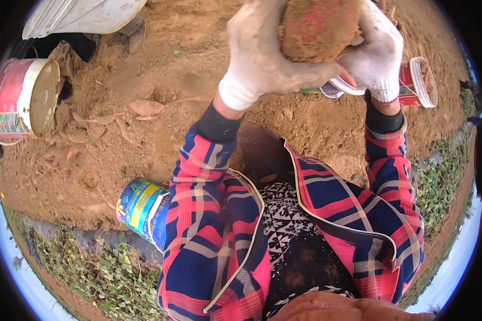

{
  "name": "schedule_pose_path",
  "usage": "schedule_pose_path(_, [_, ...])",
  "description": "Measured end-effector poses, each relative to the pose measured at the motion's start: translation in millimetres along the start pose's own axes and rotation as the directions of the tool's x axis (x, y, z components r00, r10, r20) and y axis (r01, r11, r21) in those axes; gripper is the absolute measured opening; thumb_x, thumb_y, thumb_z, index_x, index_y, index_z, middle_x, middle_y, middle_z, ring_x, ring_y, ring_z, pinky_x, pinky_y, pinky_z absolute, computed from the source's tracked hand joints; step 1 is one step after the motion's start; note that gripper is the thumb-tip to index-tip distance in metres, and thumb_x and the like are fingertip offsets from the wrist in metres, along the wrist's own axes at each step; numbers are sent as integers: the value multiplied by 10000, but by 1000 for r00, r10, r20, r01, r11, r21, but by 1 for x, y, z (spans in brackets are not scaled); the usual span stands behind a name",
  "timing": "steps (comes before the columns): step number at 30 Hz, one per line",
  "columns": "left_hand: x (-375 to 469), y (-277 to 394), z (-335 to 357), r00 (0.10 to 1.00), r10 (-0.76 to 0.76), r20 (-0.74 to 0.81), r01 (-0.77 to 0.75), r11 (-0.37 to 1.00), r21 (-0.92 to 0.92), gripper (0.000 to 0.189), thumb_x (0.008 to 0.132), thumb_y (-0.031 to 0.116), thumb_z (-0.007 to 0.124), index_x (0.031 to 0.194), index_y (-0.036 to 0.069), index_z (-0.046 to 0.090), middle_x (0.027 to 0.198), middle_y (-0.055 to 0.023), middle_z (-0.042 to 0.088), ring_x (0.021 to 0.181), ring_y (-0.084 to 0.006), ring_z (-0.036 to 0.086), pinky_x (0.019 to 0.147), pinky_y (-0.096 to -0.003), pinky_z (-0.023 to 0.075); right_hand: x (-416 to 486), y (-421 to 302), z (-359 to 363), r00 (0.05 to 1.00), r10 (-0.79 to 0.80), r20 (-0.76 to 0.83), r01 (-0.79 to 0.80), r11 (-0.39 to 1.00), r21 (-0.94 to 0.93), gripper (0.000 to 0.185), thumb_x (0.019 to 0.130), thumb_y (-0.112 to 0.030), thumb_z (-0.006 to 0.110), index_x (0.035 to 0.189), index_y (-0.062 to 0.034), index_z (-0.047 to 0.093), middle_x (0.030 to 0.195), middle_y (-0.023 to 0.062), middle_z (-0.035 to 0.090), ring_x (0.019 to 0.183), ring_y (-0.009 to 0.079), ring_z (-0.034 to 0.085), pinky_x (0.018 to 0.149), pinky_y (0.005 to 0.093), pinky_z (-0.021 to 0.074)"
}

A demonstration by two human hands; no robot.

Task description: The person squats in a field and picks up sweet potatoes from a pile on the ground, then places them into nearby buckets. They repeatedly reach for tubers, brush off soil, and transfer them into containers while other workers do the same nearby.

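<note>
A large sweet potato (319,30), caked in soil with red skin showing through, is held up in front of me between both hands. My left hand (261,56), in a white knitted glove, grips its left side, with the thumb running beneath it. On the other side, my right hand (371,52), also in a white glove, presses against it. The top of the sweet potato and some fingertips run past the upper picture edge. Below and behind my right hand, a bucket with a white rim (347,86) is mostly hidden.
Loose sweet potatoes (146,107) lie on the brown soil (176,132) to the left. A red bucket (14,96) stands far left, a blue bucket (142,210) by my left elbow, another red bucket (413,82) at right. Upper left are a white sack (80,16) and a person's shoe (136,36). Green vines (100,269) border the soil.
</note>
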State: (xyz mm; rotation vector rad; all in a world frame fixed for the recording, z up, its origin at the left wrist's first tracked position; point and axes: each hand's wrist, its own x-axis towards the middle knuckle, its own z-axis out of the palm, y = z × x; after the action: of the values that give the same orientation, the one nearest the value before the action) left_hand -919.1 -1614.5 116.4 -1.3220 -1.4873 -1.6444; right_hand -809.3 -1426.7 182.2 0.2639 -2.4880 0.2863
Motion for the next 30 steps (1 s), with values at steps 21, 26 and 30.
schedule_pose_path(21, [-366, -115, -135, -123, -935, -334, 311, -356, 881, 1092, 745, 455, 837, 1595, 41, 292, 1397, -234, 546, 1311, -392, 516, 1057, -560, 439, -126, -63, 385, 660, -127, 740, 45, 991, 130, 577, 796, -141, 650, 1372, -125, 607, 1312, 142, 638, 1193, 342, 595, 997, 464, 481])
schedule_pose_path(26, [-367, -119, -148, -66, -932, -357, 637, -315, 704, 699, 727, 258, 776, 1358, 75, 535, 1121, -238, 691, 1109, -412, 639, 972, -472, 518, -118, -71, 441, 555, -73, 829, 62, 997, 47, 647, 763, -110, 698, 1393, -67, 555, 1230, 162, 635, 1122, 336, 601, 952, 444, 472])
schedule_pose_path(30, [-379, -63, -190, -39, -928, -370, 944, -156, 291, 427, 719, 161, 811, 1121, 98, 685, 1089, -151, 725, 981, -368, 694, 880, -452, 565, -77, -80, 436, 309, 159, 938, -483, 876, 11, 1061, 539, -316, 895, 1472, 0, 500, 1336, 250, 618, 1283, 343, 594, 1087, 367, 472])
